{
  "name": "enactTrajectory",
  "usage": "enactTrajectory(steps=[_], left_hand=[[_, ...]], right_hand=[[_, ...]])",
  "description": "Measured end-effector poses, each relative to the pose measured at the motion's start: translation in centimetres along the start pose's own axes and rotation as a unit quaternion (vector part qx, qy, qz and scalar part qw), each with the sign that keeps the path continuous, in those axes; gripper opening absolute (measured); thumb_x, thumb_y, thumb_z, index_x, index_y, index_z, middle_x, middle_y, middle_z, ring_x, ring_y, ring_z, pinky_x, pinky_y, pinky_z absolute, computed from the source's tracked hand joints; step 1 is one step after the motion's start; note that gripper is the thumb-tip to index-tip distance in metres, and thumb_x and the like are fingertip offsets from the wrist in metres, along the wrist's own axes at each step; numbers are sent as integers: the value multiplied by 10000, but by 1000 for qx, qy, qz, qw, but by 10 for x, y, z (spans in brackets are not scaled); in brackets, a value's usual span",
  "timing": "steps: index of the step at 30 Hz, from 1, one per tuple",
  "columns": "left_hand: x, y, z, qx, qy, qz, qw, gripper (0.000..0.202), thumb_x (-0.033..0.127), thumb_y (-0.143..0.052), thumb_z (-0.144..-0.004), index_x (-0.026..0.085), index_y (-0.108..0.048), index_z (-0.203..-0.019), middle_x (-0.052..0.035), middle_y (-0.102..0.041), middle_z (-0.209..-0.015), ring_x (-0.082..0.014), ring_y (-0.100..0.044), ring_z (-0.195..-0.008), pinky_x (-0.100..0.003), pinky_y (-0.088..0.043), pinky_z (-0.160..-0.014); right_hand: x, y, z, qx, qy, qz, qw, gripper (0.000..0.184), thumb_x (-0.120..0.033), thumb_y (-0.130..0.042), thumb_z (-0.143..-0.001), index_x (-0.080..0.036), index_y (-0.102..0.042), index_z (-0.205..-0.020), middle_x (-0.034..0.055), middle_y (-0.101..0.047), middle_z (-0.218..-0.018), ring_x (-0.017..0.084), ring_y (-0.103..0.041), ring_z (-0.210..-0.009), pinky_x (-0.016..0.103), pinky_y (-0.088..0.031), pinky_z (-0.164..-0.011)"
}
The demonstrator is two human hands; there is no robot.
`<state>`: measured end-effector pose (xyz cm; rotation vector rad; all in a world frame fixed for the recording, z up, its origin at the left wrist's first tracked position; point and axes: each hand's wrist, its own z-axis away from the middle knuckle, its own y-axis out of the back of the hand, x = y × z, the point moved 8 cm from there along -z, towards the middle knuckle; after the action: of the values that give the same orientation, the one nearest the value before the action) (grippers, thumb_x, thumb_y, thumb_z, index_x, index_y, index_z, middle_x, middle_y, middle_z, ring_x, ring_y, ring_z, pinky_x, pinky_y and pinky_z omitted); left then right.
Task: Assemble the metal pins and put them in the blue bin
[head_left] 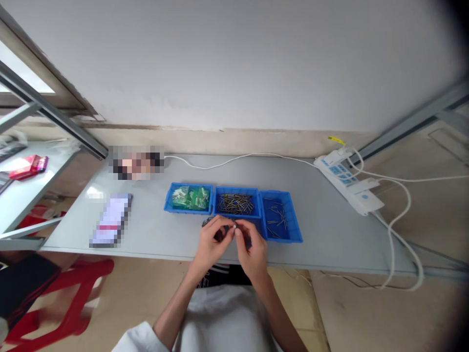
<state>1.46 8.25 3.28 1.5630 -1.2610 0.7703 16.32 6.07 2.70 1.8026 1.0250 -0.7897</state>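
Observation:
My left hand [216, 238] and my right hand [252, 244] meet at the table's front edge, thumbs and forefingers pinched together. Between their fingertips shows a small metallic piece [235, 226], too small to name. Just beyond the hands, a blue bin [237, 189] holds many thin metal pins [236, 204]. Right of it, another blue bin [293, 227] has several loose pins [281, 215]. A third blue bin [169, 203] on the left contains green-tinted plastic bags [190, 197] of small pale parts. Dark small parts [207, 221] are mostly hidden behind my left hand.
On the grey table [154, 230], a blurred-out phone-like object [112, 220] lies left, with another blurred item [137, 164] behind it. A white power strip [346, 181] with cables lies right. A red stool [78, 288] and part of another person [27, 283] are at lower left.

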Motion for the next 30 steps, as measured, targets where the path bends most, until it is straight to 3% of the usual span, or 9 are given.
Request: enactTrajectory(steps=[9, 14, 20, 30], left_hand=[[-3, 0, 2, 7, 14, 4, 1000, 119, 280, -662, -1023, 201, -714, -950, -50, -734, -902, -126, -601, -652, -234, -490, -624], [-13, 1, 6, 15, 67, 3, 998, 159, 338, -664, -1026, 199, -723, -978, -4, -683, -715, -121, -572, -568, -222, -467, -579], [-17, 1, 9, 19, 71, 4, 997, 141, 326, -679, -1013, 195, -723, -985, 22, -651, -650, -113, -552, -545, -212, -460, -575], [-17, -1, 7, 8, 70, 10, 997, 95, 264, -686, -981, 201, -756, -995, -15, -744, -776, -114, -585, -564, -216, -479, -580]], right_hand=[[13, -4, -3, -32, -48, -42, 997, 188, -328, -571, -1087, -225, -728, -1094, 45, -820, -961, 171, -764, -787, 267, -612, -730], [17, -6, -2, -45, -70, -41, 996, 209, -358, -564, -1089, -227, -727, -1089, 39, -808, -914, 174, -745, -751, 273, -594, -714], [13, -6, -2, -42, -58, -35, 997, 212, -346, -568, -1080, -221, -739, -1071, 43, -815, -917, 173, -746, -746, 274, -600, -724], [17, -8, 0, -48, -66, -34, 996, 227, -368, -567, -1089, -217, -731, -1127, 48, -801, -919, 173, -726, -736, 279, -605, -726]])
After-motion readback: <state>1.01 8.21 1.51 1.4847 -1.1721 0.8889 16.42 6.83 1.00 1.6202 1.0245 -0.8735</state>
